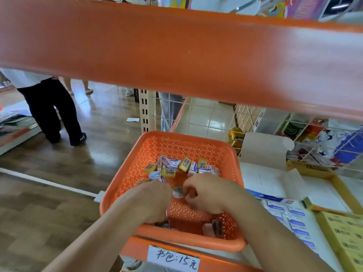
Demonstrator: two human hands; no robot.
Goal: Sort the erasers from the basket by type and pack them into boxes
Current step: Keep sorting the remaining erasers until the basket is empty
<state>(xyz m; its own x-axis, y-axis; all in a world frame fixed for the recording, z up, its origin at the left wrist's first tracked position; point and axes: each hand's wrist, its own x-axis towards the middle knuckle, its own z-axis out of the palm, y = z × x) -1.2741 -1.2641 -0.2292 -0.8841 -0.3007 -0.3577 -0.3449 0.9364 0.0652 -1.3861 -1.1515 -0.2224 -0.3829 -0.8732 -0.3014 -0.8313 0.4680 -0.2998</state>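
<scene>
The orange perforated basket (137,173) stands on the shelf in front of me. Several small erasers (176,166) in yellow, white-blue and pink wrappers lie heaped at its far side, and two more erasers (213,228) lie at its near right corner. Both hands are inside the basket. My left hand (151,201) has its fingers curled downward; what it holds is hidden. My right hand (206,193) pinches a small pale eraser at its fingertips. A small grey blurred piece (177,192) sits between the two hands.
A white box (265,179) with its lid up holds rows of white-blue erasers (290,214) to the right. A yellow box (343,232) with yellow erasers lies further right. An orange shelf edge (176,55) hangs overhead. A person's legs (53,114) stand at the left on the floor.
</scene>
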